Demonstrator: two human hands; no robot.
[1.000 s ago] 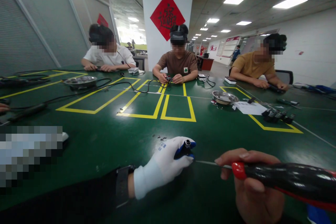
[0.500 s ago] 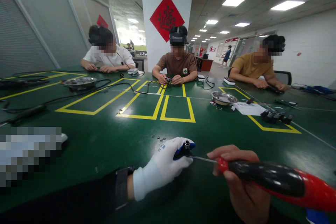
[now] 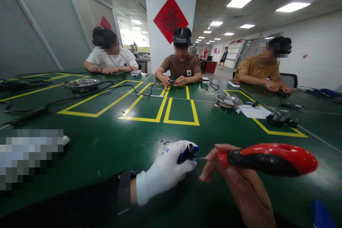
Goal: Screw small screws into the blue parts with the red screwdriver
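gloved left hand (image 3: 169,165) gripping some black part (image 3: 190,148), right hand (image 3: 237,178) holding a red-black screwdriver (image 3: 267,160), kinda unsure they touch

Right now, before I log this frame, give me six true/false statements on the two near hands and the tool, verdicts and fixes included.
1. The left hand wears a white-and-blue glove. True.
2. The right hand holds a red-and-black screwdriver. True.
3. The right hand is gloved too. False: it is bare.
4. The left hand grips a metal-ringed black part. True.
5. The screwdriver's handle faces the left hand. False: its shaft does.
6. The left forearm's sleeve is white. False: black sleeve.
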